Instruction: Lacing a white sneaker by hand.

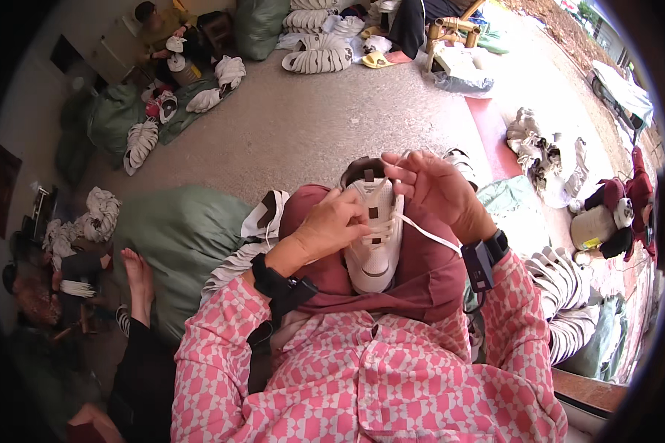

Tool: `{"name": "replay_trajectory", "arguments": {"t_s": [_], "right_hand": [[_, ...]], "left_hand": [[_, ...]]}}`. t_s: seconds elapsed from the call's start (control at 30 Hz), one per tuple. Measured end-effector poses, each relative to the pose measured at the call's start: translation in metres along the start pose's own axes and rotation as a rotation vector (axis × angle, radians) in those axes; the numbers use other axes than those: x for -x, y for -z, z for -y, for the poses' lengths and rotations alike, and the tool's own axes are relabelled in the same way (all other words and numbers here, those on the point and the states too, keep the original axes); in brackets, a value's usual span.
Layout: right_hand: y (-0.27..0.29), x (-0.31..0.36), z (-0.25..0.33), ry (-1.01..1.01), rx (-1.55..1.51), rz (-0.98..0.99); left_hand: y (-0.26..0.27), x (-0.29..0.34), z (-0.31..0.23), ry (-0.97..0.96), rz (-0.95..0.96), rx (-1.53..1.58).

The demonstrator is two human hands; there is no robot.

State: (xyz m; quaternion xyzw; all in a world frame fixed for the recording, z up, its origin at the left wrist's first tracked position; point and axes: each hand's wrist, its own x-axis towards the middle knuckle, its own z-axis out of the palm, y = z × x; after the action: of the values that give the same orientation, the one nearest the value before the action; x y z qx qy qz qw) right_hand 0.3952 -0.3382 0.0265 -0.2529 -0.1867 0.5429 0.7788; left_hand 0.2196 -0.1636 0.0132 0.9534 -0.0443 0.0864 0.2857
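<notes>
A white sneaker (371, 267) with small brown patches rests between my knees, its toe toward me. My left hand (324, 227) lies over its left side, fingers bent and closed against the lacing area. Beyond and to the right, my right hand (442, 193) is raised by the shoe's collar, thumb and fingers pinching a white shoelace (430, 233). One loose stretch of that lace hangs in a curve below the right hand, toward its wrist. Part of the eyelet rows is covered by my left fingers.
Green sacks (177, 247) and stacked white shoe pieces (229, 269) lie to my left. More stacked pieces (561, 284) stand at right. Another person's bare foot (134, 275) reaches in at left. Across the floor, a seated person (162, 37) handles white pieces near a bamboo stool (452, 33).
</notes>
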Motion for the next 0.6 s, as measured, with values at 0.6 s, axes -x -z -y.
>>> {"name": "replay_trajectory", "arguments": {"t_s": [0.6], "right_hand": [[0.180,0.186,0.254,0.868,-0.521,-0.406]], "left_hand": [[0.025,-0.011,0.004,0.075,0.337,0.333]]}}
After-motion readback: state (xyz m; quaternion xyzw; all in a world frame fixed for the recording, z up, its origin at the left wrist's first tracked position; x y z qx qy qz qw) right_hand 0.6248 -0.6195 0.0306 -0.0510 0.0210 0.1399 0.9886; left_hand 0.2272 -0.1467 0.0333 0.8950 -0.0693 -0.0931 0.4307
